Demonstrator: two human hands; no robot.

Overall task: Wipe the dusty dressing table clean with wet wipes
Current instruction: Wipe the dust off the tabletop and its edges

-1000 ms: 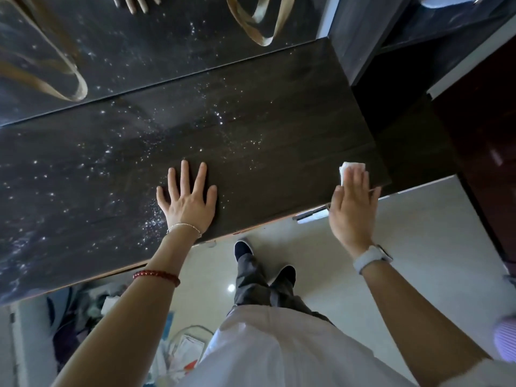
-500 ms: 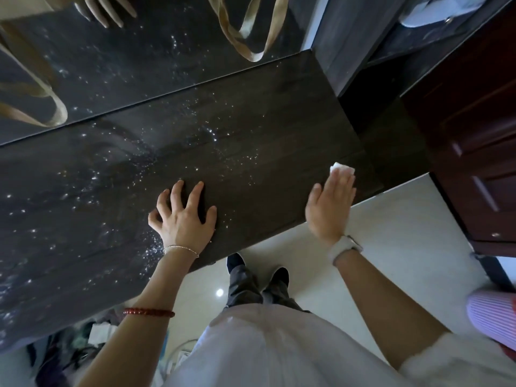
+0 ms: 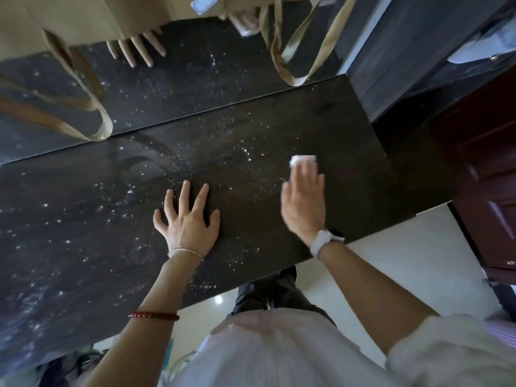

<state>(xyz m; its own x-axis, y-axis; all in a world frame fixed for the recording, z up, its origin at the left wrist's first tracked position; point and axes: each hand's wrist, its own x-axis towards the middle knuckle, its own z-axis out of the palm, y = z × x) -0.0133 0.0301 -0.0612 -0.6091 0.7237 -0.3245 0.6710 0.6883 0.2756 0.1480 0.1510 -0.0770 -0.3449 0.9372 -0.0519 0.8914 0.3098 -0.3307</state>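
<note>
Two bare hands over one dark wood-grain dressing table (image 3: 83, 233), listed left to right.

Item: far left and centre of the table. Thick with pale dust specks and smeared streaks; by my judgement this stretch is not yet wiped.

Item: tan fabric bag with looped strap handles (image 3: 92, 26), hanging at the mirror panel (image 3: 178, 88) behind the table, its loops doubled in the reflection. Dust shows on the glass as well.

Item: left hand (image 3: 187, 222), thin chain bracelet at the wrist, red bead bracelet (image 3: 153, 315) further up the forearm. Laid flat on the table, fingers spread, grip released and holding nothing; it appears to brace the person.

Item: right hand (image 3: 304, 202), white wristwatch (image 3: 325, 241) at the wrist. Palm down, fingers extended and pressing a small folded white wet wipe (image 3: 303, 160) onto the table; the wipe pokes out beyond the fingertips, right of centre, at the edge of a cluster of specks. Blur makes finer detail of the hold unclear.

Item: right end of the table, beyond the wipe. Noticeably darker and nearly free of specks; it looks cleaned.

Item: reddish-brown wooden cabinet (image 3: 485, 174), far right, apart from the table.

Progress, as judged: early. Right end done; centre, left and front edge remain.
</note>
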